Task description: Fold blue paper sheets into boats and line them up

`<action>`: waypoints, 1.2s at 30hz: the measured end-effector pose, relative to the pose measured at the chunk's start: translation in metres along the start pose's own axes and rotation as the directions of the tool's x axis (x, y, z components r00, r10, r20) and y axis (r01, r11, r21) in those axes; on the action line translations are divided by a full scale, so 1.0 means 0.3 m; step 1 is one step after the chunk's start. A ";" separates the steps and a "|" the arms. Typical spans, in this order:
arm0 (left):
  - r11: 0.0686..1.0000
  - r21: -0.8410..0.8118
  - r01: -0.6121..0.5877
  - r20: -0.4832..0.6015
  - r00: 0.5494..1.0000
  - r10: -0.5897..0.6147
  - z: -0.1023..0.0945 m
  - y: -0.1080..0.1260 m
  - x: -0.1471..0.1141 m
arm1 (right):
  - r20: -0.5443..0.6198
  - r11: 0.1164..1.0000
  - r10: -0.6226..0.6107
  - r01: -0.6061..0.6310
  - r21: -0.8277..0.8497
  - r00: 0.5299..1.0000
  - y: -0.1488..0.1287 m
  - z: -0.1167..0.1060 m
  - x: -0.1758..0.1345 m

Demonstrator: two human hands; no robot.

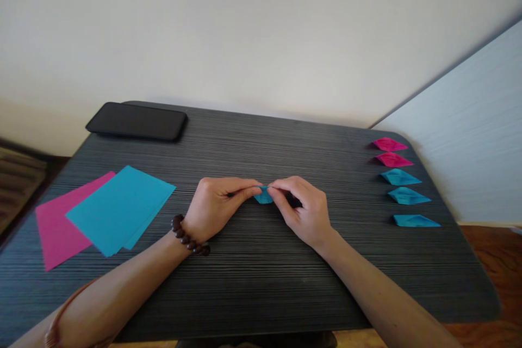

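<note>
Both pinched on small blue folded paper (pixel 264 196) btwn left hand (pixel 212 206) & right hand (pixel 304 209), mostly hidden by fingertips; blue/pink sheets (pixel 118 209) left of hands, five folded boats (pixel 402 178) right, phone (pixel 136 120) beyond left.

paper sheets (pixel 118 212) lie left, folded boats (pixel 402 178) right, phone (pixel 136 120) behind.

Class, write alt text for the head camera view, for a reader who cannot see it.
Both hands, left hand and right hand, pinch a small blue folded paper on a dark table. Flat blue and pink sheets lie left; five folded pieces line the right edge.
</note>
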State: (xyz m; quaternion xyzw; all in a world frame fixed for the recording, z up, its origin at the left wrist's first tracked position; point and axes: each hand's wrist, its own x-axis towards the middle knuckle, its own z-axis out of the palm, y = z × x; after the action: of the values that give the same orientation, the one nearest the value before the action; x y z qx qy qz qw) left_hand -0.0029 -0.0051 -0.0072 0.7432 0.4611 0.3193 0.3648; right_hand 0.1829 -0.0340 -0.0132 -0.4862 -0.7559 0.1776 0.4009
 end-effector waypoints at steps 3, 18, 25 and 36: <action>0.997 0.042 -0.065 -0.018 0.998 0.066 0.004 -0.002 0.000 | -0.029 1.000 0.011 -0.012 -0.021 1.000 -0.005 0.005 -0.005; 0.991 0.060 -0.118 0.022 0.993 0.117 0.001 0.000 -0.007 | -0.010 1.000 0.003 -0.003 0.016 1.000 -0.001 0.006 -0.003; 0.992 0.057 -0.113 -0.015 0.993 0.114 0.001 0.000 -0.006 | 0.011 0.999 -0.051 0.051 -0.001 0.999 0.000 0.006 -0.002; 0.999 0.026 -0.042 -0.052 0.998 0.043 0.008 0.000 -0.008 | -0.109 1.000 -0.001 0.003 0.012 0.994 -0.001 0.011 -0.006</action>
State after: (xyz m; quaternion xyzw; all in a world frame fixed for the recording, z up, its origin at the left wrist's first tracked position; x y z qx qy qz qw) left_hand -0.0017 -0.0079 -0.0088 0.7487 0.4587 0.3407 0.3361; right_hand 0.1804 -0.0353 -0.0157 -0.4920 -0.7322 0.1549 0.4447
